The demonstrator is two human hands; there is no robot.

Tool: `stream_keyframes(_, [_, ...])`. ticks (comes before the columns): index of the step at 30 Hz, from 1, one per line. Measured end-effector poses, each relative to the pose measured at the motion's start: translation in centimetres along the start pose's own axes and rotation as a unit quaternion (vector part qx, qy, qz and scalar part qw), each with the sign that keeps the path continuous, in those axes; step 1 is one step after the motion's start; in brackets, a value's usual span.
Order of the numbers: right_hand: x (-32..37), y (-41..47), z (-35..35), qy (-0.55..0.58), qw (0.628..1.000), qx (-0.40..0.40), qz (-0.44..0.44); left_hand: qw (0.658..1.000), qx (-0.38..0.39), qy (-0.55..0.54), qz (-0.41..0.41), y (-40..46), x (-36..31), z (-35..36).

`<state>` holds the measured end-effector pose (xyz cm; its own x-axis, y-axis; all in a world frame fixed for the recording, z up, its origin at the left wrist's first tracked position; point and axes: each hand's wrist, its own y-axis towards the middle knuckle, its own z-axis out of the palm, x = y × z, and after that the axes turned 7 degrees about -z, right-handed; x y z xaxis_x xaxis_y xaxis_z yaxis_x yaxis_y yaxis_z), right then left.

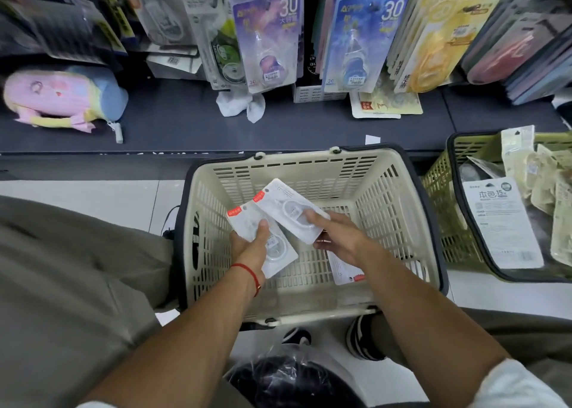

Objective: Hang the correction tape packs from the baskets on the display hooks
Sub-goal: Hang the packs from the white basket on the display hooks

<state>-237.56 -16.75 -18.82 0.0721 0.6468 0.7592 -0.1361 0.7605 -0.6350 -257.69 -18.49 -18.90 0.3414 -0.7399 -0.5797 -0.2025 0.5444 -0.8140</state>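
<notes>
1. Correction tape packs: two white blister packs are held above the cream basket (312,172). The left pack (263,237) sits in the left hand (247,243); the right pack (291,209) sits in the right hand (337,237). A third pack (343,268) lies on the basket floor, directly beneath the right hand and partly hidden by it.

2. Grip state, left hand: the thumb is pressed on the pack face and the fingers are curled beneath it. The pack is fully supported by this hand.

3. Grip state, right hand: the fingertips rest on the blister and the thumb appears to be under the card edge. The pinch reads as light. The exact thumb position cannot be told.

4. Orientation: both packs lie with their long axes running diagonally, from lower right to upper left. The red-labelled hang-hole ends point away from the person, toward the shelf. The two packs overlap, the right pack lying partly over the left.

5. Governing relation: the display hooks (371,3) carry hanging packs at the top of the view, well apart from the hands and beyond the dark shelf (185,122). The hole ends already lead toward them, so no reversal of the packs should be needed.

6. Nearer hand: the right hand sits closer to the blue hanging packs (359,42); the left is closer to the purple ones (266,39).

7. Remaining stock: a green basket (439,191) on the right holds further packs.
</notes>
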Motion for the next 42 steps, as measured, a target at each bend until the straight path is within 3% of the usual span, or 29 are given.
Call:
stream_keyframes(4, [-0.4,0.5,0.3,-0.095,0.993,0.069,0.030,0.998,0.031,-0.047,0.008,0.1,-0.6,0.9])
stream_keyframes(6, [-0.7,1.1,1.2,-0.172,0.982,0.066,0.040,0.995,0.063,-0.060,-0.038,0.2,-0.9,1.2])
stream_keyframes(8, [-0.6,1.7,2.1,-0.256,0.963,0.074,0.050,0.995,0.079,-0.032,-0.051,0.6,-0.6,1.3])
stream_keyframes(10, [-0.7,2.3,2.2,-0.318,0.942,0.091,0.054,0.999,0.047,0.015,-0.018,1.3,0.1,0.9])
stream_keyframes(12, [-1.3,2.9,0.8,-0.393,0.918,0.027,0.044,0.999,0.021,0.028,-0.031,2.3,0.8,0.4])
stream_keyframes(15, [-3.3,3.6,-2.3,-0.555,0.822,-0.107,0.073,0.997,0.019,0.020,-0.078,3.2,1.1,-0.4])
stream_keyframes(20, [-4.9,4.4,-3.9,-0.595,0.793,-0.092,0.094,0.994,0.025,0.050,-0.097,3.1,1.1,-1.3])
stream_keyframes(22, [-4.2,4.4,-3.7,-0.602,0.793,-0.070,0.065,0.992,0.029,0.070,-0.099,2.8,0.7,-1.6])
stream_keyframes(27, [-0.7,2.1,-2.9,-0.533,0.840,0.008,-0.095,0.985,0.088,0.106,-0.108,1.6,-1.6,-2.0])
stream_keyframes(31, [4.3,-1.3,-2.1,-0.530,0.817,0.064,-0.219,0.977,0.176,0.085,-0.084,-0.1,-4.0,-2.2])
stream_keyframes(33, [7.3,-3.2,-1.2,-0.560,0.776,0.102,-0.271,0.965,0.234,0.072,-0.089,-1.4,-5.1,-1.8])
stream_keyframes(38, [13.4,-8.0,2.2,-0.683,0.587,0.168,-0.402,0.925,0.358,0.044,-0.118,-5.4,-8.2,0.0])
stream_keyframes(42, [17.2,-11.2,2.7,-0.715,0.510,0.213,-0.429,0.894,0.430,-0.008,-0.124,-7.9,-10.1,0.8])
